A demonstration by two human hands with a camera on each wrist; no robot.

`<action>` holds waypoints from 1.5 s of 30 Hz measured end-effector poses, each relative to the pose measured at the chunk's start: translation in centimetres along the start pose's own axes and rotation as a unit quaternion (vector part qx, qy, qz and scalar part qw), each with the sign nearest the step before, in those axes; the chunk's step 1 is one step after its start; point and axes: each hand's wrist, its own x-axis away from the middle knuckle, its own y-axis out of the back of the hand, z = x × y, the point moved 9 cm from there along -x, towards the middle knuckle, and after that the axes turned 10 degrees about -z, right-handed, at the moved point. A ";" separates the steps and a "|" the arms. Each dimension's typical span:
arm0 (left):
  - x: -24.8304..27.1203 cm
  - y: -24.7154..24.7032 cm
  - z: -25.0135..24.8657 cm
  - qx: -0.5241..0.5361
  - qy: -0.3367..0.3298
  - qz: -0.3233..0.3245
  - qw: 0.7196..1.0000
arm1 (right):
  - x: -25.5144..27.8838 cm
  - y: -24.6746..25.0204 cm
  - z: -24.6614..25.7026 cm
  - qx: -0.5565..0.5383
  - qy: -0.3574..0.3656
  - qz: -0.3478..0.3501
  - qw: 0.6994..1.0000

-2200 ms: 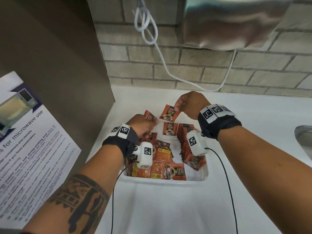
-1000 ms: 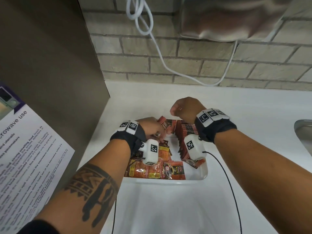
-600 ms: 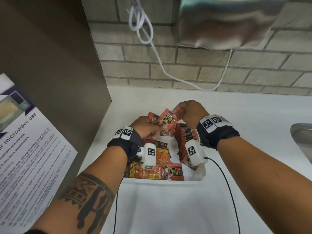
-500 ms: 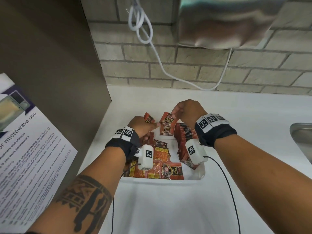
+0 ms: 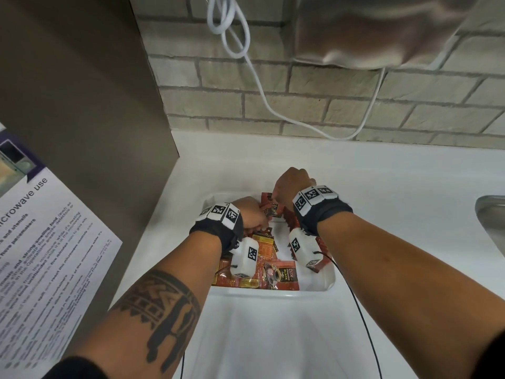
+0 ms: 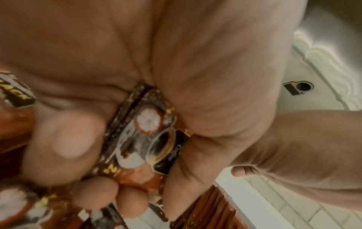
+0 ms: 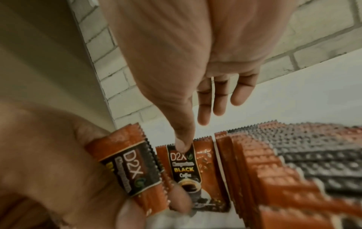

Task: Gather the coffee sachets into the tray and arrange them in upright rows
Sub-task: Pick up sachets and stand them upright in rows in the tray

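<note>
Left hand (image 5: 252, 212) hides its sachets' (image 6: 149, 139) lower halves

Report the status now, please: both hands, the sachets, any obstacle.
Left hand grips a few sachets. Right hand fingertip presses one upright sachet beside the standing row. Loose sachets remain flat in tray.

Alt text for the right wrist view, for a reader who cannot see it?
The right hand reaches down, its index fingertip on the top of an upright coffee sachet beside a packed upright row. The left hand holds more sachets at lower left, before a brick wall.
</note>
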 end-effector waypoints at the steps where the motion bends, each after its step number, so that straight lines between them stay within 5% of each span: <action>1: -0.2 -0.1 -0.1 -0.007 -0.001 0.003 1.000 | 0.0 0.0 0.2 0.001 0.004 -0.003 1.000; 45: -0.2 -0.7 -0.5 0.056 0.012 0.011 0.998 | 0.9 0.9 0.1 -0.046 0.040 0.005 0.998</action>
